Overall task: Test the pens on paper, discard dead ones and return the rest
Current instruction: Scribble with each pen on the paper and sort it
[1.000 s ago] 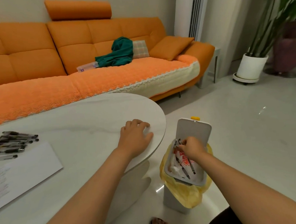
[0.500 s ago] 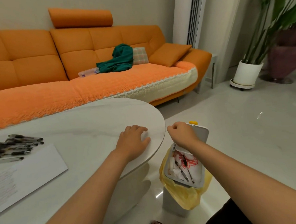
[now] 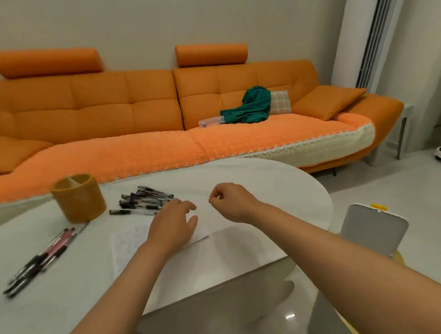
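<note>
A heap of black pens (image 3: 144, 200) lies on the white table (image 3: 279, 189), right of a round yellow pen holder (image 3: 78, 198). A second group of pens (image 3: 43, 260), some pink, lies at the table's left. A sheet of paper (image 3: 131, 240) with scribbles lies under my left hand (image 3: 172, 226), whose relaxed fingers rest on it beside the black pens. My right hand (image 3: 230, 202) hovers over the table to the right, fingers curled with nothing in them. The bin's raised white lid (image 3: 373, 229) shows at the right edge of the table.
An orange sofa (image 3: 147, 106) runs behind the table, with a green cloth (image 3: 249, 105) and cushions on it. A tall white air conditioner (image 3: 368, 31) stands at the right. Pale floor (image 3: 394, 183) lies beyond the table's right edge.
My right hand left the bin and came over the table, empty. My left hand slid left from the table's edge onto the paper. The view swung left, bringing the holder into sight.
</note>
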Demonstrator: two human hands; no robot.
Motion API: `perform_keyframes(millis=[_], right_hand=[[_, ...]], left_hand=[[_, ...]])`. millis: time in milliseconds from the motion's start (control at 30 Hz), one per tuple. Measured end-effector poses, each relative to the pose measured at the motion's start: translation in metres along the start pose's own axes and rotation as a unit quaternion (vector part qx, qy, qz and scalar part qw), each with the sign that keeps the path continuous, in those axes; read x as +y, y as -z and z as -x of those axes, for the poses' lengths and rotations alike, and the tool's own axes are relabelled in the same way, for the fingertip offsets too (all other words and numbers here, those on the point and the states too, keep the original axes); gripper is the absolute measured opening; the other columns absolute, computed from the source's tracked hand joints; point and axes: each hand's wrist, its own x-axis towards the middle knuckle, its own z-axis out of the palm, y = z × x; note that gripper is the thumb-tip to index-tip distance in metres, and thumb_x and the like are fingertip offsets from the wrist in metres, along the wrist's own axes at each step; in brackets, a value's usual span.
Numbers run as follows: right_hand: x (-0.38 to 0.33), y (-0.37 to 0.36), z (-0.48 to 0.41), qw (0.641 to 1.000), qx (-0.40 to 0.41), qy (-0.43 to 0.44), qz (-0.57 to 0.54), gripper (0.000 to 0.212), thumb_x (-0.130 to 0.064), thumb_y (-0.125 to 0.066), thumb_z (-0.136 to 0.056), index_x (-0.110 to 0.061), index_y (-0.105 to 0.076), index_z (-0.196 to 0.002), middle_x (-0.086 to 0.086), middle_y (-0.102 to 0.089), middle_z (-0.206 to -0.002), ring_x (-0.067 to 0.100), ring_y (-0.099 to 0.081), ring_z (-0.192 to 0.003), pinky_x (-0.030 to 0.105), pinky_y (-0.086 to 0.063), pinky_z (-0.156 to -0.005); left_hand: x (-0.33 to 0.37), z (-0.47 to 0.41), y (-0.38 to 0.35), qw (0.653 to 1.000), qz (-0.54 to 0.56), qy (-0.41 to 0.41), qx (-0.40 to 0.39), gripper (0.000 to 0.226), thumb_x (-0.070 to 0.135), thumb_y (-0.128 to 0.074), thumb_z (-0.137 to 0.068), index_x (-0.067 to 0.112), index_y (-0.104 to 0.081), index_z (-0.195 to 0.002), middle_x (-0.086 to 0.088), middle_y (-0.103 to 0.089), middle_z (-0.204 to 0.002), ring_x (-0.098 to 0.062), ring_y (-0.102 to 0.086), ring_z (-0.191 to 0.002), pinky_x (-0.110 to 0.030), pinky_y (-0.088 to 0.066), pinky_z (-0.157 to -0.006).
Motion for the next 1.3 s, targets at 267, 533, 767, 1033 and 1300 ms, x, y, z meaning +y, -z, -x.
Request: perform_keyframes(millis=[267,533,767,1033,1300], right_hand=[[-0.120,-0.105,-0.040,0.983,-0.120,0.131,0.039,0.015,-0.027,-0.050,-0.096,-0.027,-0.063,-0.101,-0.013,-0.057,-0.090,0.013,-0.057,-0.086,0.036,-0.053,-0.080],[-0.191,-0.193,-0.063,0.945,-0.153,0.252,0.140,0.026,-0.018,-0.050,-0.094,-0.027,-0.064,-0.115,-0.004,-0.062,-0.114,0.018,-0.058,-0.102,0.031,-0.046,-0.076],[-0.200,-0.233,-0.085,0.917,-0.113,0.327,0.200,0.033,-0.011,-0.047,-0.094,-0.027,-0.062,-0.119,0.000,-0.062,-0.115,0.023,-0.054,-0.103,0.035,-0.043,-0.075],[-0.196,-0.248,-0.091,0.897,-0.060,0.387,0.205,0.033,-0.014,-0.049,-0.096,-0.022,-0.052,-0.128,0.002,-0.054,-0.122,0.022,-0.047,-0.110,0.032,-0.034,-0.086],[-0.194,-0.248,-0.094,0.866,-0.058,0.429,0.251,0.017,-0.029,-0.055,-0.098,-0.023,-0.062,-0.112,0.000,-0.057,-0.110,0.023,-0.050,-0.104,0.038,-0.036,-0.092]], left_hand=[[-0.138,0.061,0.062,0.988,-0.038,0.132,0.075,0.034,0.040,-0.058,-0.096,0.031,-0.060,-0.129,0.005,-0.059,-0.129,-0.017,-0.048,-0.122,-0.037,-0.047,-0.099],[-0.228,0.107,0.096,0.965,-0.093,0.232,0.078,0.041,0.041,-0.056,-0.096,0.032,-0.056,-0.135,0.001,-0.053,-0.131,-0.021,-0.043,-0.121,-0.034,-0.038,-0.096],[-0.248,0.114,0.091,0.971,-0.053,0.226,0.047,0.042,0.042,-0.057,-0.092,0.032,-0.055,-0.132,0.003,-0.051,-0.126,-0.019,-0.041,-0.118,-0.033,-0.041,-0.096],[-0.250,0.112,0.093,0.971,-0.041,0.232,0.040,0.037,0.040,-0.061,-0.091,0.031,-0.059,-0.126,0.003,-0.051,-0.125,-0.019,-0.042,-0.118,-0.033,-0.044,-0.094],[-0.250,0.112,0.093,0.972,-0.052,0.225,0.043,0.037,0.042,-0.061,-0.092,0.031,-0.059,-0.128,0.002,-0.052,-0.127,-0.019,-0.043,-0.118,-0.033,-0.044,-0.096]])
